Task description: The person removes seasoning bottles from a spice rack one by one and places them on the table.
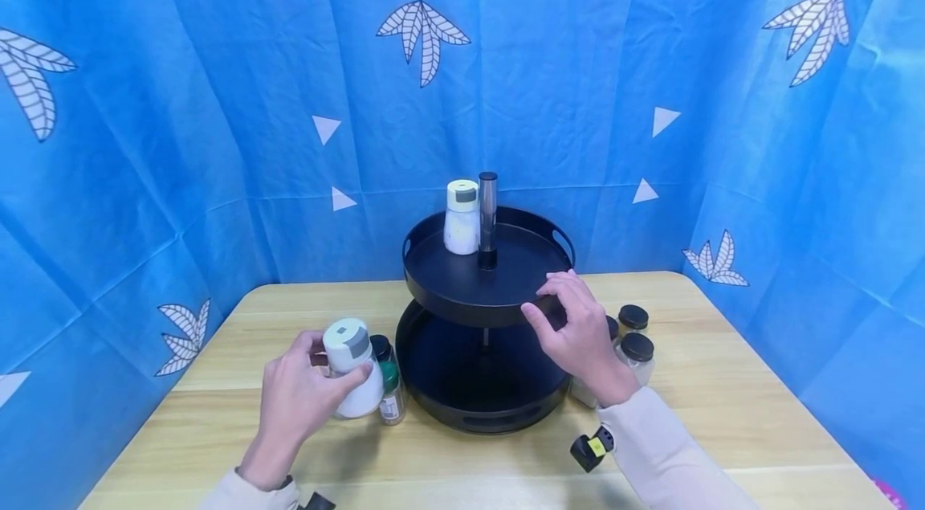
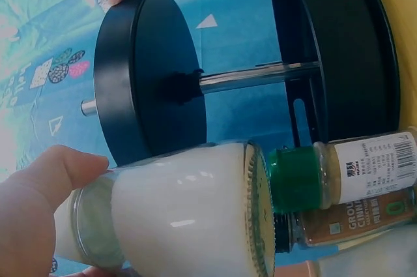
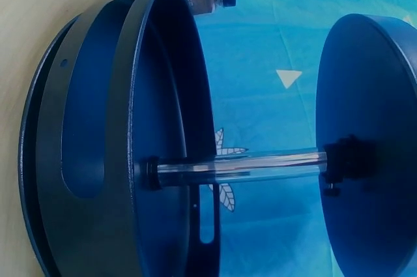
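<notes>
My left hand (image 1: pixel 299 393) grips a clear seasoning jar (image 1: pixel 359 393) of white powder with a white-and-grey lid, raised over the table's left side. The left wrist view shows this jar (image 2: pixel 182 215) close up, lid toward the thumb. Just beyond it stand a green-capped spice bottle (image 1: pixel 391 393) and a black-capped one (image 1: pixel 380 347), labelled ground cinnamon in the left wrist view. My right hand (image 1: pixel 578 329) holds the front-right rim of the black two-tier tray's upper tier (image 1: pixel 451 301), thumb outside. A similar white-powder jar (image 1: pixel 462 225) stands on that tier beside the central post (image 1: pixel 487 213).
Several black-lidded jars (image 1: pixel 637 348) stand right of the tray, partly behind my right forearm. The lower tier (image 1: pixel 462 416) rests on the wooden table (image 1: pixel 723 381). Blue patterned curtains (image 1: pixel 549 92) enclose the back and sides.
</notes>
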A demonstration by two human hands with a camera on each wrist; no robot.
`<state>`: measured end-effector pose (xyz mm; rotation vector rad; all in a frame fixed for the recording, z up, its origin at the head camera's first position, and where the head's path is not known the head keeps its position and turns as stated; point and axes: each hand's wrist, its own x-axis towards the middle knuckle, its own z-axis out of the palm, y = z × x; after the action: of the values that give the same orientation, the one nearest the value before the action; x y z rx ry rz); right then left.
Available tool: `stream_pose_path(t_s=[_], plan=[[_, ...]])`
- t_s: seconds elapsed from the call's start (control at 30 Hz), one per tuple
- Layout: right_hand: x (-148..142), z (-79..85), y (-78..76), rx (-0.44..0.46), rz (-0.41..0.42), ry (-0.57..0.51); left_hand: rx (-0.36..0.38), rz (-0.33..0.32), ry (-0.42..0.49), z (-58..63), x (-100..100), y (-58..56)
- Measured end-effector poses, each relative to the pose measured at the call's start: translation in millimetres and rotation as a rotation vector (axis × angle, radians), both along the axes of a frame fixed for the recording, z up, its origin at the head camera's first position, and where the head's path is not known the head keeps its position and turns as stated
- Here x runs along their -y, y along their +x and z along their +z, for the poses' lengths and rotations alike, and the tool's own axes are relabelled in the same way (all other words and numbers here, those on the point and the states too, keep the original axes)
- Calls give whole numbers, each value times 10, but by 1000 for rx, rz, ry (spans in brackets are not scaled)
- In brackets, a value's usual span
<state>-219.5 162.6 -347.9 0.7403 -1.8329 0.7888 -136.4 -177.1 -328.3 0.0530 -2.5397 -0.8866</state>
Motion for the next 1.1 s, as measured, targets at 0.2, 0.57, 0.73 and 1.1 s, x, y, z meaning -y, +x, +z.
stream_pose_path(t_s=[0.2,0.57,0.73,1.1], plan=[[-1,-5,3,1,-2,0,9,7,-4,-36,10,24],[-9,-7,14,6,-8,7,50,0,-10,-113,29,69],[-9,-16,21,12,-13,8,66,-1,-21,-176,41,79],[-4,-8,13,1,-9,4,117,-29,-30,-304,63,65]])
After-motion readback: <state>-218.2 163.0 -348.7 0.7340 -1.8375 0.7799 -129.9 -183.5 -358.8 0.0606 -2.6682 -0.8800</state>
